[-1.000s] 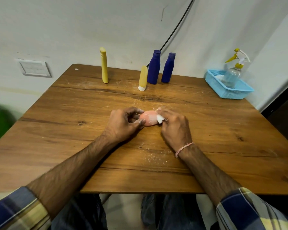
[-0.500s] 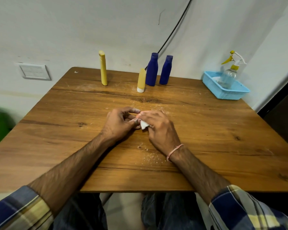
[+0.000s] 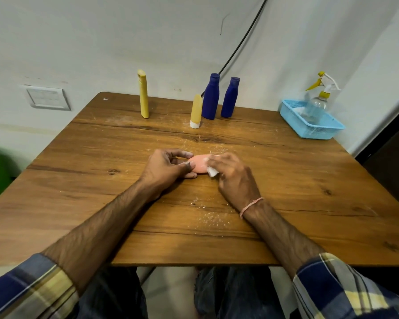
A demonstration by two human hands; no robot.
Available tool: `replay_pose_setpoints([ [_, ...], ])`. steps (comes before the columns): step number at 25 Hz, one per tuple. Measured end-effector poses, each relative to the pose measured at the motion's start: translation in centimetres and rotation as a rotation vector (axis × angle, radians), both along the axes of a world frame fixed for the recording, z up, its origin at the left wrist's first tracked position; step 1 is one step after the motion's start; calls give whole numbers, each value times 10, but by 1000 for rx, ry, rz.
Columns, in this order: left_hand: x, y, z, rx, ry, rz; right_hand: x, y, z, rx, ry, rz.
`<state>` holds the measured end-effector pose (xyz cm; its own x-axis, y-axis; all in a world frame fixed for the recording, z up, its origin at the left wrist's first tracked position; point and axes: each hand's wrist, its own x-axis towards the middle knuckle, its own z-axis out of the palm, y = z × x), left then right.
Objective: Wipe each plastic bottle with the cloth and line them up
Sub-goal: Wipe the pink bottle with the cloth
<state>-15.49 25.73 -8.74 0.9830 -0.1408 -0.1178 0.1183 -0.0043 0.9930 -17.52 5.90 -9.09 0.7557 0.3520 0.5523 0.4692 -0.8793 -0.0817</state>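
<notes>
The pink bottle [image 3: 199, 165] lies on its side near the middle of the table [image 3: 78, 180]. The left hand [image 3: 165, 169] pinches its 9 o'clock end between curled fingertips and thumb. The right hand [image 3: 235, 178] curls over a small white cloth [image 3: 212, 172] and presses it against the bottle's 3 o'clock end. Both forearms cross the near edge at 6 o'clock. Along the far edge at 12 o'clock stand a tall yellow bottle [image 3: 143, 94], a short yellow bottle [image 3: 196, 111] and two blue bottles [image 3: 211, 96] close together, all upright and well apart from the hands, with a broad band of wood between. A blue basket [image 3: 313, 130] holding a spray bottle [image 3: 318, 100] sits at the 2 o'clock corner, close to the right edge. Wide wood runs from the hands to the 9 o'clock and 3 o'clock edges. Half a second ago the right hand lay over the bottle and hid it, close against the left hand. Now it has slid toward 3 o'clock, and the pink body shows between the hands.
</notes>
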Motion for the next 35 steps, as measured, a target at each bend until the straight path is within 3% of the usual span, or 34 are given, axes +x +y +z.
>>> replay_pose_setpoints([
  [3, 0, 0, 3, 0, 39, 11, 8, -6, 6, 94, 29, -258],
  [8, 0, -1, 4, -51, 73, 29, -10, 18, -6, -66, -5, 108],
  [11, 3, -3, 6, -54, 132, 51, 6, -22, 1, 48, 27, -185],
  [13, 5, -7, 9, -43, 164, 65, 6, -28, 1, 93, 28, -259],
  [18, 10, -8, 13, -32, 228, 85, -14, 6, -7, 59, -61, 39],
  [24, 15, -8, 16, -22, 282, 77, 11, -13, 6, 214, -21, -333],
  [29, 16, -8, 16, -14, 282, 77, -13, 22, -6, 45, -25, 80],
  [33, 14, -8, 18, -6, 309, 70, 12, -19, 5, 174, -1, -246],
  [35, 14, -9, 19, -7, 313, 77, 8, -7, 4, 165, 1, -201],
])
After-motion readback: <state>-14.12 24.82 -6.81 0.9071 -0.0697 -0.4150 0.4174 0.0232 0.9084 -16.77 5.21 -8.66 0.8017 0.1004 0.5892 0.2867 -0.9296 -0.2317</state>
